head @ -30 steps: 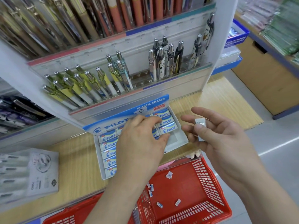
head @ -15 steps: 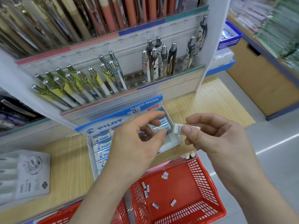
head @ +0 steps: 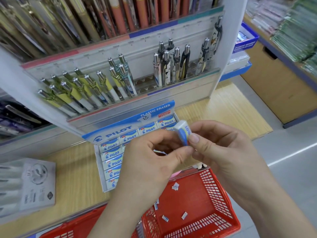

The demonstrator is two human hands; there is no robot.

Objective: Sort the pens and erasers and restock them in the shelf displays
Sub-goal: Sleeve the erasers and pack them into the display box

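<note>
Above the open eraser box (head: 99, 167), the left hand (head: 151, 162) and the right hand (head: 223, 152) meet on one blue-and-white eraser (head: 183, 133); the right hand pinches it between thumb and curled fingers; the left hand, fingers curled, pinches its lower end with thumb and forefinger; the eraser is tilted, clear of the box. Rows of boxed erasers (head: 112, 154) fill the box on the wooden tabletop (head: 77, 169); pens (head: 171, 66) stand in the rack behind it; a red basket (head: 214, 194) below the hands holds several small loose erasers (head: 175, 187).
</note>
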